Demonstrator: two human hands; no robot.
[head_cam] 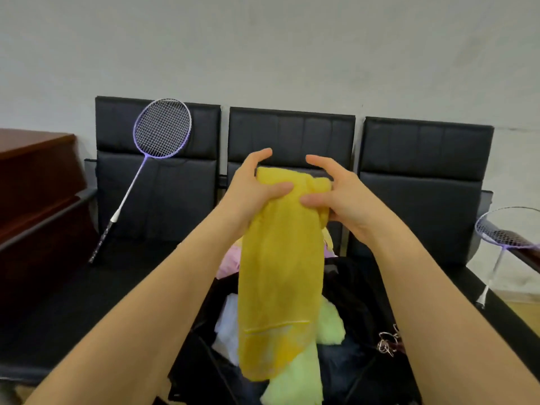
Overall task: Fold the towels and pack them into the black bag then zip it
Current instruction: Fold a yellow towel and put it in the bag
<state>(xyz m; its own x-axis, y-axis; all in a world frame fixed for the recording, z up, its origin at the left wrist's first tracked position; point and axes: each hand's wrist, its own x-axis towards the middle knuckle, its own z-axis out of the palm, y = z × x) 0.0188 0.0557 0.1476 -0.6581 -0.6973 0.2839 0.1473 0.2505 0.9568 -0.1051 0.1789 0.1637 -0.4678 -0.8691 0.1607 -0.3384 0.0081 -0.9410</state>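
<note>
A yellow towel [280, 267] hangs lengthwise in front of me, held up by its top edge. My left hand [254, 191] pinches the top left part between thumb and fingers. My right hand [336, 194] pinches the bunched top right corner. Below the hanging towel lies the open black bag [359, 290] on the middle seat. A white towel [228, 325] and a light green towel [330, 325] lie in or on the bag. A pink towel [230, 261] sits behind it, partly hidden by the yellow one.
A row of three black padded chairs [423, 159] stands against the grey wall. A purple badminton racket [159, 135] leans on the left chair; another racket [502, 232] rests at the right. A brown wooden cabinet [35, 176] is at the left.
</note>
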